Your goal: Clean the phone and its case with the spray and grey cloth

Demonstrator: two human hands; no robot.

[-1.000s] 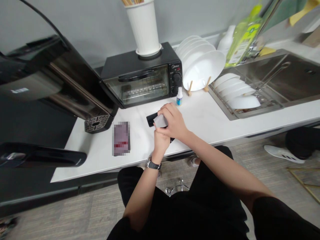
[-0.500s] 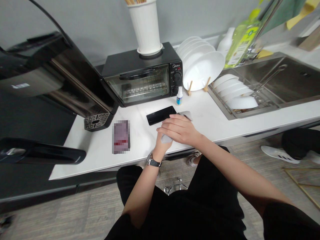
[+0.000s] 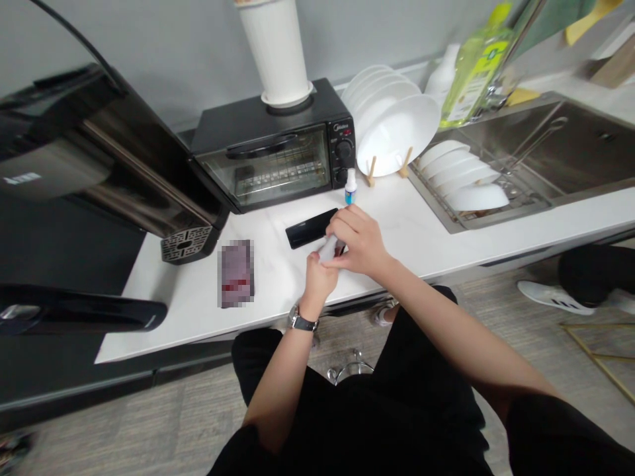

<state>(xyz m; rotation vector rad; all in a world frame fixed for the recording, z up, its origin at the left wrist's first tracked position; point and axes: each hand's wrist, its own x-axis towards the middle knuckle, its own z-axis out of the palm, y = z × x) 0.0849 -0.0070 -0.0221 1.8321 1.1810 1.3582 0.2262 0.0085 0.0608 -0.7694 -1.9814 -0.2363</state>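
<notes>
right hand (image 3: 360,241) curls its fingers down over a small pale cloth (image 3: 327,250), pinching it against the left hand (image 3: 317,279), which grips it from below, a watch (image 3: 301,320) on that wrist. a sliver of something dark and red shows under the right fingers, too hidden to tell what it is. cloth like that should be light and soft, easy to bunch anywhere. just beside the hands, a black smartphone (image 3: 311,228) lies flat on the white counter (image 3: 421,244), thin and probably slippery, best lifted by its long edges. a small spray bottle (image 3: 350,187) with a blue label stands near the right hand, in the way of any reach toward the black toaster oven (image 3: 272,155). further left lies a pixelated flat object (image 3: 235,273), blurred past naming
</notes>
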